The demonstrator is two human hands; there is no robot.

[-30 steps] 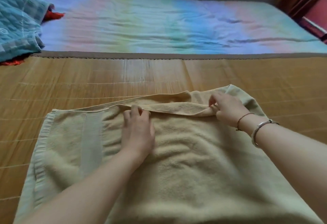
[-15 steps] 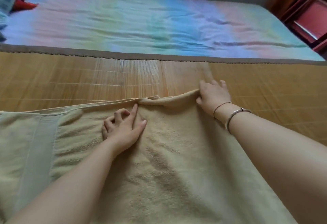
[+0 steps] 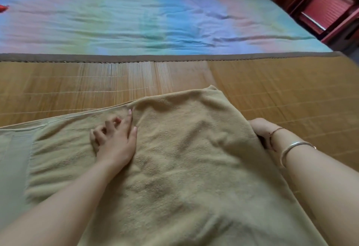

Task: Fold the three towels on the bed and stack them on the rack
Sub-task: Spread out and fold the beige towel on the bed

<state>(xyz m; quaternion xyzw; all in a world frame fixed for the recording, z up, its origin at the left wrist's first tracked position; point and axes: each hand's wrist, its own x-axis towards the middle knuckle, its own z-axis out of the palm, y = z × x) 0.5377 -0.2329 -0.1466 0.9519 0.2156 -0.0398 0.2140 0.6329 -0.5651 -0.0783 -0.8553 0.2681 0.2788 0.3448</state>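
Down on the towel (image 3: 194, 158), the left hand (image 3: 114, 141) rests palm down near the far fold, its forefinger and thumb stretched forward onto the cloth while the other fingers curl in loosely; this grip holds nothing, it only presses the terry flat. At the towel's right edge the right hand (image 3: 261, 131) closes on the cloth, with a raised fold draped over it; the fingers are tucked under that fold, so how they pinch it cannot be made out. A thin cord and a silver bangle (image 3: 291, 147) sit on that wrist.

Beige and thick, the towel lies doubled on a bamboo mat (image 3: 281, 90) on the bed, with its far corner pointing away from the person. Its near end runs out of the bottom of the view, and its left end, with a smooth woven band, is cut off at the left border.

Beyond the mat lies a pastel striped sheet (image 3: 136, 18), wrinkled. A scrap of something red (image 3: 3, 8) peeks in at the far left edge. Reddish wooden furniture (image 3: 328, 7) stands at the top right, blurred.
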